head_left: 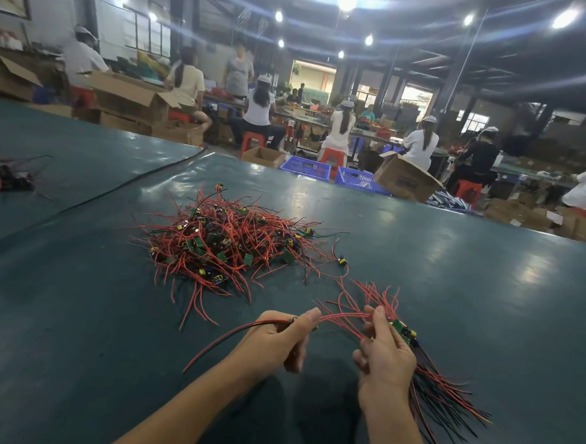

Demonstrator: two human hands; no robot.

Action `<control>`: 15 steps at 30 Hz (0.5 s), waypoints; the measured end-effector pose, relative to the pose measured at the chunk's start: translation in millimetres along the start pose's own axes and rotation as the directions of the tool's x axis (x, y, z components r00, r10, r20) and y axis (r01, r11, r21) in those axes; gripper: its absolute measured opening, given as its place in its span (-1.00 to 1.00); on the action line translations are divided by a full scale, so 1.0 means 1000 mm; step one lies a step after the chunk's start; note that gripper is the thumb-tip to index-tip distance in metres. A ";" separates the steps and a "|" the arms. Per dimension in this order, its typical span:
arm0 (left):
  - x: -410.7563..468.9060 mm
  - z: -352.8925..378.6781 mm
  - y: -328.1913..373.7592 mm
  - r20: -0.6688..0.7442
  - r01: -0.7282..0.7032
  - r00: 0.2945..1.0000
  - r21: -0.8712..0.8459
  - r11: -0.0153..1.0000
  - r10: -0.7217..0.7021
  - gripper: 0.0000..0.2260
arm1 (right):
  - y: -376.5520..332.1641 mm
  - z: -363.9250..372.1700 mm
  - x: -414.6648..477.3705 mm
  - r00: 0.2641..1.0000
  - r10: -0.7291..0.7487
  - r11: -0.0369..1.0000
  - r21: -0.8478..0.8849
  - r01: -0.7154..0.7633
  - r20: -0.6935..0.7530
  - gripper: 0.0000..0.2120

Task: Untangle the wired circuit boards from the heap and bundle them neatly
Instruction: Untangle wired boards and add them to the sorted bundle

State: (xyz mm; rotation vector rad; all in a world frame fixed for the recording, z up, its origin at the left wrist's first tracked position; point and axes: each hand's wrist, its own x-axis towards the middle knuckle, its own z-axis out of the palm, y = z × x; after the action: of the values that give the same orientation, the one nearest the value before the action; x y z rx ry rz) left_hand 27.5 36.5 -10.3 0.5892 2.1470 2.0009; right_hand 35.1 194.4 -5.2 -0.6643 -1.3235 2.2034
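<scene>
heap point(228, 242): tangled red/black wires and small green boards on table point(470, 267); beyond both hands, slightly left.
left hand point(277, 337): nearer the heap; pinches one wire pair point(229, 338), lying crosswise toward the bundle.
right hand point(384, 358): near-right of heap; grips bundle point(439, 381), tails fanning away from heap.
next, probably: align pair with bundle.

A dark green table point(452, 283) bears a tangled heap point(228, 242).
</scene>
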 end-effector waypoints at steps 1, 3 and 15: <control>0.000 0.000 0.000 -0.040 -0.001 0.999 0.000 1.000 0.001 -0.44 | 0.001 0.001 -0.001 0.999 0.021 0.999 -0.025 -0.020 0.037 -0.74; 0.003 -0.001 0.001 -0.137 0.015 0.990 0.016 1.000 -0.013 -0.47 | 0.003 0.004 -0.007 0.991 0.050 0.994 -0.106 -0.037 0.126 -0.66; -0.005 -0.007 -0.013 0.004 -0.241 0.895 0.846 0.476 0.445 -0.66 | 0.012 0.018 -0.040 0.917 -0.020 0.955 -0.265 0.136 0.399 -0.81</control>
State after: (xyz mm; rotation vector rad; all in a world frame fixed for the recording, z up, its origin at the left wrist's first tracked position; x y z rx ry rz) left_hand 27.4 28.2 -23.0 1.0233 3.3344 1.0008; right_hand 52.9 152.3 -1.9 -0.2586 -1.8653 2.1701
